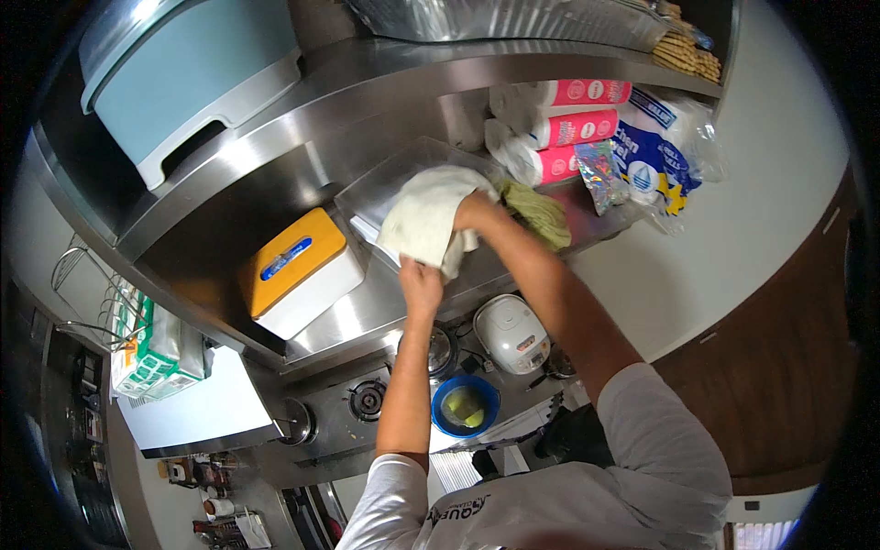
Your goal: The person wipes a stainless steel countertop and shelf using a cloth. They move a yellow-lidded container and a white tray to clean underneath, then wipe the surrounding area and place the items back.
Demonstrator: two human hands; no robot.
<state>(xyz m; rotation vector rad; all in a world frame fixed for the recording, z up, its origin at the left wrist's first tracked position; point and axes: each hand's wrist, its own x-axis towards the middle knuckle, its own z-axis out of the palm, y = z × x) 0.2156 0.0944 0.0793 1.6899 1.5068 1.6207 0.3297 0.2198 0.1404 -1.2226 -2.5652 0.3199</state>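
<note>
A cream cloth [432, 210] hangs in loose folds over a clear plastic bin [364, 182] on a stainless steel shelf. My left hand [421, 285] pinches the cloth's lower edge. My right hand [476, 212] grips its right side, with the fingers partly hidden in the folds. A crumpled olive-green cloth [540, 213] lies in the bin, just right of my right hand.
Left of the bin sits a white tissue box [313, 295] with an orange lid. Paper towel rolls [577, 128] and a blue plastic package [646, 165] are at the right. Below are a rice cooker [510, 333], a blue bucket [466, 434] and a gas burner [366, 400].
</note>
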